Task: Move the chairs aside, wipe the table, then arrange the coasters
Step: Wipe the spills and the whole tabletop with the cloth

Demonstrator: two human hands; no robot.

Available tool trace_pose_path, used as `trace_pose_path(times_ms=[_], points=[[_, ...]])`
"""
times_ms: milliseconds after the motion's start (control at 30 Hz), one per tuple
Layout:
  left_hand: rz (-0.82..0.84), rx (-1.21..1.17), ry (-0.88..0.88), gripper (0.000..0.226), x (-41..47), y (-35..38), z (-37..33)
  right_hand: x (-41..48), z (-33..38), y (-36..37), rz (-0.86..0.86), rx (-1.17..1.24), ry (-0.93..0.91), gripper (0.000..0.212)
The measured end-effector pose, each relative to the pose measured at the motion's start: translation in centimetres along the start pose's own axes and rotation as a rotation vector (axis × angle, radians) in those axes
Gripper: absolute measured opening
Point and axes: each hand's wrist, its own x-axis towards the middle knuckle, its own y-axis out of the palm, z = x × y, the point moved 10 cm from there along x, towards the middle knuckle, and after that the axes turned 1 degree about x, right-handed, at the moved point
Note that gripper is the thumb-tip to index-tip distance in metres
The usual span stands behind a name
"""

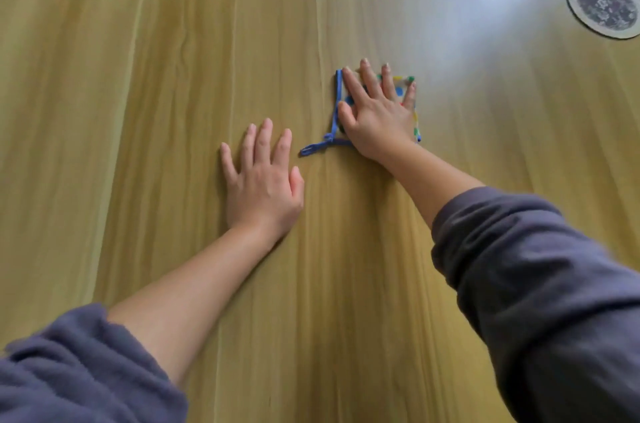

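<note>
While my right hand presses the cloth flat on the counter, fingers spread and gripping nothing, left hand resting flat nearby, a wide sweep could knock the far-right coaster off the edge.

The table looks like pale wood or wood-look laminate — smooth, with fine straight grain and a soft sheen where light glares near its far right corner. The folded cloth is soft fabric with a blue stitched edge and coloured spots. The round coaster looks matt — card-like rim, dark patterned centre. Both sleeves are fuzzy grey-purple fleece.
</note>
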Motion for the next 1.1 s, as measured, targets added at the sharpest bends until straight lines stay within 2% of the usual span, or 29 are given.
trace_pose_path(times_ms=[233,467,633,867,1100], points=[[0.002,0.011,0.000,0.062,0.1,0.3,0.3,7.8,-0.3,-1.4,0.004,0.033,0.010,0.061],[0.006,0.001,0.006,0.061,0.1,0.3,0.3,5.5,-0.5,-1.1,-0.003,0.039,-0.017,0.061],[0.024,0.001,-0.002,0.058,0.1,0.3,-0.1,-2.4,-1.1,0.0,0.009,0.029,-0.023,0.061],[0.010,0.015,-0.064,0.058,-1.8,-1.2,0.0,-18.8,-1.2,2.1,0.052,-0.003,0.003,0.062],[-0.001,0.024,-0.134,0.057,-13.0,-2.8,5.0,-31.8,-0.7,3.9,0.079,-0.016,0.052,0.066]])
